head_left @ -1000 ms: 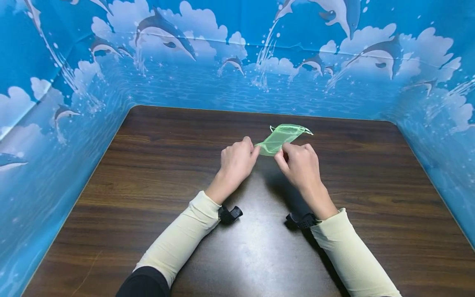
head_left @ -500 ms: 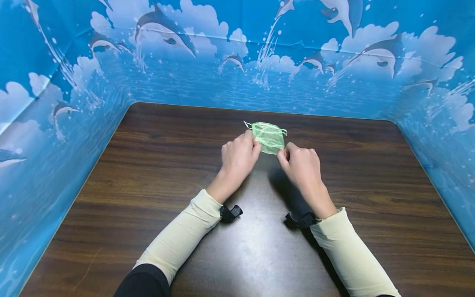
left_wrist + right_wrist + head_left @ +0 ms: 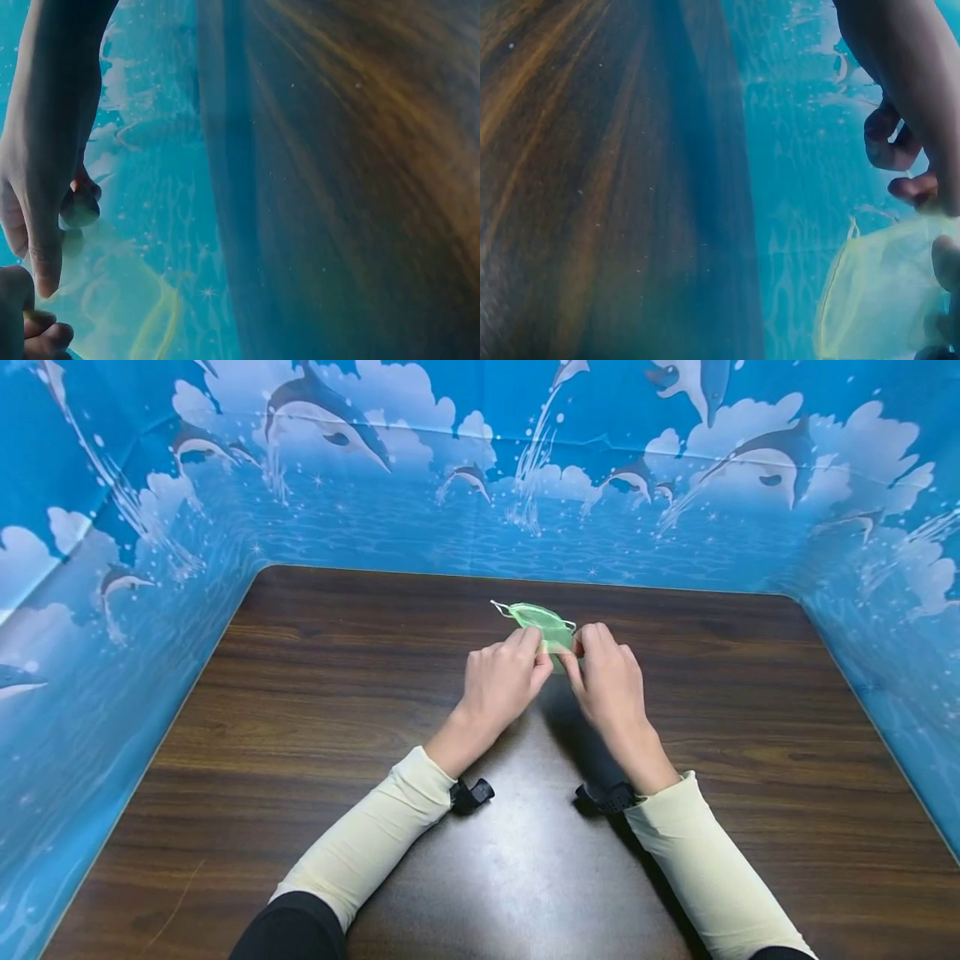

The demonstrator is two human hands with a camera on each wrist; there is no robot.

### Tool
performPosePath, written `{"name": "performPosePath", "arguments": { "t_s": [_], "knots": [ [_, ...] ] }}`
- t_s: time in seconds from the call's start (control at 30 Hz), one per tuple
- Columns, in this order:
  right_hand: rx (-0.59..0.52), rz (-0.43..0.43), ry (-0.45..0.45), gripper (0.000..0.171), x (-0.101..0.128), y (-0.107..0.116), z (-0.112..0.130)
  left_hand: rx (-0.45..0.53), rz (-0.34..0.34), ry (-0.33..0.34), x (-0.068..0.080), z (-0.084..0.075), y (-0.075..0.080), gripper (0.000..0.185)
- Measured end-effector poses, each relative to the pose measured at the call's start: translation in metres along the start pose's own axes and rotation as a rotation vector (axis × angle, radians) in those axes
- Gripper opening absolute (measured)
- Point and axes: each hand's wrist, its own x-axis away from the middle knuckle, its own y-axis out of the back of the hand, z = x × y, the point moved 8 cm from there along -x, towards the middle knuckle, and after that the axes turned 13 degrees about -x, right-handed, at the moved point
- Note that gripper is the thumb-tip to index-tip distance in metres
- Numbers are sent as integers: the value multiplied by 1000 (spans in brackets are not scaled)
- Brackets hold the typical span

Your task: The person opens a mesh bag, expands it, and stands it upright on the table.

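left hand [image 3: 501, 681] and right hand [image 3: 609, 681] pinching green mesh pouch [image 3: 546, 625] — above wooden table [image 3: 315, 710]

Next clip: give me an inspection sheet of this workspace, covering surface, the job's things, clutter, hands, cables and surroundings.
Surface: dark wood-grain table, glossy near the person.
Job's things: small sheer green drawstring pouch, held just above the table between both hands.
Clutter: nothing seen.
Hands: left hand pinches the pouch's left side; right hand pinches its right side; the two hands are close together.
Cables: nothing seen; only the pouch's thin drawstring ends, and a black wrist-worn camera on each forearm.
Surroundings: blue dolphin-and-cloud backdrop walls the table on three sides.
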Motion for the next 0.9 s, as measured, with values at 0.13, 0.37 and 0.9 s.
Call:
{"name": "performPosePath", "arguments": {
  "t_s": [0.13, 0.37, 0.9],
  "knots": [
    [-34, -44, 66, 18, 0, 5, 3, 7, -45, 8, 0, 1, 4, 11],
    [-19, -146, 106, 17, 0, 20, 7, -17, -114, 74, -1, 9, 8, 16],
    [-57, -192, 308, 19, 3, 19, 24, 335, 337, 323, 0, 31, -25, 48]
  ]
}}
